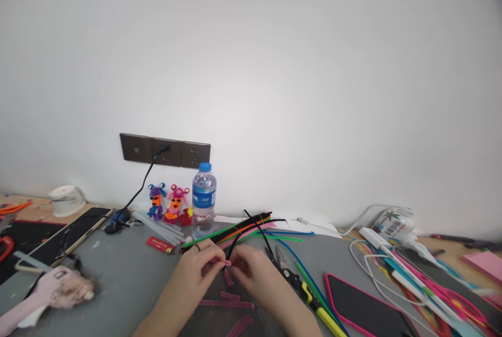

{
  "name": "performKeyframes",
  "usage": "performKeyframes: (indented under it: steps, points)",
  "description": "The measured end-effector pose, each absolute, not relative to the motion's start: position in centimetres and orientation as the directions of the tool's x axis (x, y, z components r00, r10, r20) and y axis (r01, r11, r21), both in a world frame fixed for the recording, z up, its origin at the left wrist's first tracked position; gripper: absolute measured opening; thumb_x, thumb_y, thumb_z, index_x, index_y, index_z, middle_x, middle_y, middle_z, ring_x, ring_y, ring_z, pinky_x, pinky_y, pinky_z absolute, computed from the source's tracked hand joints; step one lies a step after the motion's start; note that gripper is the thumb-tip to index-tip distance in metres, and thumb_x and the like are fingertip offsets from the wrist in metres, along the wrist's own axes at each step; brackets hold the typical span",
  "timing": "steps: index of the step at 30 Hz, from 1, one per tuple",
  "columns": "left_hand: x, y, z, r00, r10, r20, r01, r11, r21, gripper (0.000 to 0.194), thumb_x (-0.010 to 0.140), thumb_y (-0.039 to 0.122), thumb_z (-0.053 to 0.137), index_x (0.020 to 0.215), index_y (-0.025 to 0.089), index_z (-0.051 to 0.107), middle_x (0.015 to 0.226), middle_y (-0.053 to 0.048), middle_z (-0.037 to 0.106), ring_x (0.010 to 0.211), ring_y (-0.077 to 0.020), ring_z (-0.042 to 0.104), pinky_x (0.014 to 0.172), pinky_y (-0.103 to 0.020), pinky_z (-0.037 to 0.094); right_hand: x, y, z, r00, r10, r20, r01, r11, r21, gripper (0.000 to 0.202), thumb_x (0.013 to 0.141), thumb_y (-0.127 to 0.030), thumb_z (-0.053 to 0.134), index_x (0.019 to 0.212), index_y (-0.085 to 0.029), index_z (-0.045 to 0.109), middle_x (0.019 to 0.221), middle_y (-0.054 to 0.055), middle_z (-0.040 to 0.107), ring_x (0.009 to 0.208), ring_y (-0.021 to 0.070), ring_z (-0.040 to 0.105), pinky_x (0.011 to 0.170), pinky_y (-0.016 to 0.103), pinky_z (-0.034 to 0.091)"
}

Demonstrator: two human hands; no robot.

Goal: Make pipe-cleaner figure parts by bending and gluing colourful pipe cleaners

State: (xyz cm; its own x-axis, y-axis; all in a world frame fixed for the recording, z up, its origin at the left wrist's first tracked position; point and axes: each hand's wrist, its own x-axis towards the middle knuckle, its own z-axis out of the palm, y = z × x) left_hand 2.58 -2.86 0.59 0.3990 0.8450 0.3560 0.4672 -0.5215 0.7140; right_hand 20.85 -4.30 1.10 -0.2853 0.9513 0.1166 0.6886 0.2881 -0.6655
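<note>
Pink fuzzy stem sits between the 2 hands, pinched by the left hand; the right hand curls beside it, though whether it grips, I cannot tell. 1 water bottle stands beyond the left hand; 1 pink-edged phone lies right of the right hand.

I am wearing the single camera on my head; it is facing forward and down. From above and behind, it is viewing my left hand and right hand at close range. The white wall is filling the upper portion, the grey tabletop the lower.
</note>
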Motion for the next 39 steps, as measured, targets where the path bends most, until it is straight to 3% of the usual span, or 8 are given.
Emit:
performKeyframes:
  steps: [6, 11, 16, 23, 27, 31, 39]
  points:
    - [2.5, -2.7, 0.3, 0.379, 0.866, 0.327, 0.525, -0.492, 0.695, 0.014, 0.083, 0.017, 0.056, 0.079, 0.021, 0.069, 0.079, -0.003, 0.068, 0.071, -0.0180, 0.063, 0.063, -0.024, 0.044, 19.4, -4.4, -0.6, -0.292, 0.954, 0.067, 0.765, 0.275, -0.582, 0.020, 0.068, -0.005, 0.056, 0.082, -0.018, 0.061, 0.083, 0.004, 0.062, 0.076, 0.0189, 0.056, 0.063, 0.024, 0.036]
    - [2.8, -3.1, 0.8, 0.476, 0.845, 0.244, 0.528, -0.496, 0.689, 0.015, 0.085, 0.020, 0.058, 0.081, 0.022, 0.072, 0.080, -0.003, 0.071, 0.076, -0.0182, 0.065, 0.068, -0.023, 0.045, 19.5, -4.3, -0.4, -0.324, 0.943, 0.072, 0.728, 0.297, -0.618, 0.020, 0.074, -0.003, 0.050, 0.080, -0.017, 0.063, 0.084, 0.005, 0.064, 0.080, 0.0193, 0.059, 0.068, 0.024, 0.039]
    - [3.4, -3.7, 0.9, 0.557, 0.820, 0.132, 0.593, -0.503, 0.628, 0.022, 0.079, 0.008, 0.057, 0.083, 0.022, 0.073, 0.083, -0.002, 0.072, 0.079, -0.0178, 0.065, 0.069, -0.023, 0.042, 20.4, -4.1, -0.2, -0.272, 0.962, 0.035, 0.743, 0.233, -0.627, 0.017, 0.068, -0.001, 0.058, 0.069, -0.017, 0.063, 0.074, 0.003, 0.063, 0.071, 0.0176, 0.058, 0.060, 0.022, 0.036]
    - [3.7, -3.9, 0.4, 0.583, 0.811, 0.045, 0.640, -0.493, 0.589, 0.028, 0.078, 0.007, 0.055, 0.089, 0.024, 0.074, 0.091, -0.002, 0.074, 0.089, -0.0200, 0.064, 0.077, -0.026, 0.043, 20.2, -3.7, -0.3, -0.181, 0.982, 0.050, 0.798, 0.176, -0.577, 0.028, 0.072, 0.002, 0.051, 0.085, -0.017, 0.066, 0.078, 0.004, 0.067, 0.072, 0.0168, 0.060, 0.062, 0.021, 0.037]
    - [3.6, -4.0, 0.6, 0.593, 0.805, -0.017, 0.637, -0.457, 0.621, 0.038, 0.075, 0.009, 0.057, 0.103, 0.029, 0.072, 0.096, -0.002, 0.073, 0.091, -0.0199, 0.065, 0.078, -0.026, 0.045, 21.2, -3.6, -0.6, -0.173, 0.985, -0.027, 0.812, 0.127, -0.570, 0.028, 0.072, 0.000, 0.050, 0.079, -0.018, 0.070, 0.077, 0.004, 0.068, 0.070, 0.0156, 0.061, 0.059, 0.020, 0.036]
    - [3.3, -3.9, 0.5, 0.587, 0.809, 0.037, 0.611, -0.472, 0.636, 0.036, 0.080, 0.013, 0.055, 0.108, 0.030, 0.069, 0.094, -0.001, 0.074, 0.088, -0.0191, 0.067, 0.078, -0.024, 0.047, 22.5, -3.9, -0.4, -0.209, 0.975, -0.077, 0.774, 0.117, -0.622, 0.026, 0.068, -0.001, 0.053, 0.075, -0.017, 0.071, 0.069, 0.002, 0.068, 0.063, 0.0144, 0.058, 0.056, 0.020, 0.035]
    - [2.8, -3.6, 1.1, 0.507, 0.822, 0.259, 0.531, -0.535, 0.658, 0.021, 0.094, 0.023, 0.044, 0.094, 0.023, 0.065, 0.074, 0.002, 0.073, 0.072, -0.0150, 0.069, 0.069, -0.020, 0.045, 21.6, -4.7, 1.0, -0.313, 0.945, -0.098, 0.635, 0.132, -0.761, 0.031, 0.065, -0.001, 0.050, 0.079, -0.017, 0.072, 0.072, 0.002, 0.069, 0.064, 0.0145, 0.060, 0.057, 0.020, 0.038]
